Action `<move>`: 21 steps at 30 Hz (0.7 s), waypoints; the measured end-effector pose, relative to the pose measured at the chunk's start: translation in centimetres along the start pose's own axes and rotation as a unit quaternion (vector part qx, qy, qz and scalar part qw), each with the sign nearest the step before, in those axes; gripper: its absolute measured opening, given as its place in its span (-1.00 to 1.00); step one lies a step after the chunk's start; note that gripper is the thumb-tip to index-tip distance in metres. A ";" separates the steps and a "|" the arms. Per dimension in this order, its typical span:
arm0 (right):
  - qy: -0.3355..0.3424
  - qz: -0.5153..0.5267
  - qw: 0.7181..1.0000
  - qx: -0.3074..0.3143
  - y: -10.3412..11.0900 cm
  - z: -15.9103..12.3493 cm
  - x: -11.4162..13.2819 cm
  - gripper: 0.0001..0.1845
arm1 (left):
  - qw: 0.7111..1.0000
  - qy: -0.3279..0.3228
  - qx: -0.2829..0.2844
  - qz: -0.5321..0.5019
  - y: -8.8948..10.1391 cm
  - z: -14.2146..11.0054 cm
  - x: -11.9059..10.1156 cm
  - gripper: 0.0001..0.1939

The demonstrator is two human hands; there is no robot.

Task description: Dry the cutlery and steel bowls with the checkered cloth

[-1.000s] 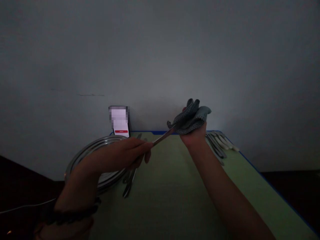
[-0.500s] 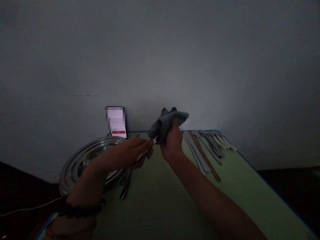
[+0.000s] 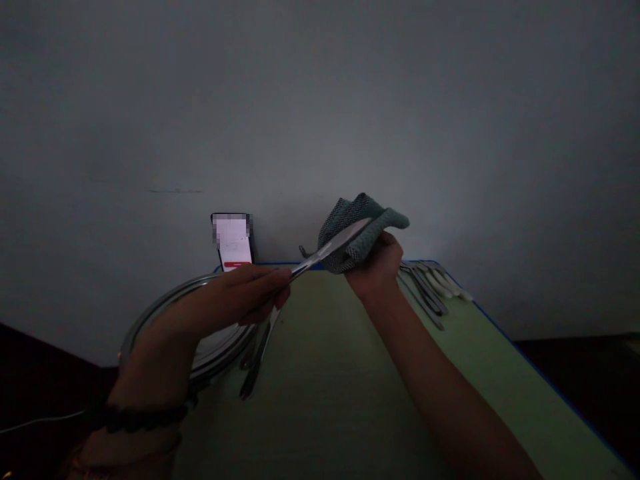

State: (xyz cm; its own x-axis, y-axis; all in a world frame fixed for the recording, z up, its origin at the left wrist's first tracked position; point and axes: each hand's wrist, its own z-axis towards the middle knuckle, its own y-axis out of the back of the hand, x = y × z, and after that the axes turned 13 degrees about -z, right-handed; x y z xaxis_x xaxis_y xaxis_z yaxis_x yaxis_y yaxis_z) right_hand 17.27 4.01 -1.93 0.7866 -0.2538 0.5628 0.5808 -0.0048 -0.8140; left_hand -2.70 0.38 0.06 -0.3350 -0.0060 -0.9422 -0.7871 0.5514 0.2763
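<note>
A silver table knife (image 3: 345,238) slants up to the right above the table, its handle end in my left hand (image 3: 250,290). The fingers of that hand are closed round the handle. My right hand (image 3: 377,267) is closed on a grey-green checked cloth (image 3: 345,213), cupped from below and behind. The knife's blade lies in the fold of the cloth, its upper face showing. Below my left hand, a dark-handled knife (image 3: 257,363) rests on the table beside a round steel tray (image 3: 220,363).
A phone (image 3: 235,247) with a lit screen leans on the wall at the back left. Several pieces of cutlery (image 3: 435,283) lie in a row at the right, partly behind my right arm. The green table (image 3: 320,400) has a blue edge. A white cable (image 3: 45,420) runs in from the left.
The cloth and my right hand have moved up and to the right, away from my left hand. The knife's blade, covered by the cloth before, now shows.
</note>
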 end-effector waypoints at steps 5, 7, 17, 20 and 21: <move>-0.022 -0.041 0.999 -0.021 0.0 0.4 -1.1 -0.61 | 1.000 -0.014 0.016 -0.006 0.1 1.2 0.6 -0.54; -0.008 -0.065 0.998 -0.019 0.4 0.8 -1.4 -0.65 | 1.000 -0.014 0.008 -0.016 0.2 1.4 0.7 -0.54; -0.075 -0.033 0.996 -0.021 -0.5 -0.2 -1.8 -0.60 | 0.995 -0.055 -0.052 0.068 -0.9 1.9 0.0 -0.56; -0.081 -0.019 0.996 -0.015 -0.4 -0.3 -1.5 -0.58 | 0.988 -0.064 -0.058 0.127 -0.4 2.5 0.8 -0.60; -0.081 -0.013 0.997 -0.012 -0.3 -0.2 -1.4 -0.57 | 0.986 -0.070 -0.054 0.138 -0.1 2.7 1.1 -0.64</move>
State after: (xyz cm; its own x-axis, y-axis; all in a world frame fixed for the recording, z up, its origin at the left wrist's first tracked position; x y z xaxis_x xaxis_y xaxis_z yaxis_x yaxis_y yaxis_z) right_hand 15.99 4.17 -2.51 0.7955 -0.0941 0.5987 0.5985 -0.0327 -0.8004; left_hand -1.59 2.54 -1.47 -0.4744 0.2518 -0.8435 -0.7296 0.4236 0.5368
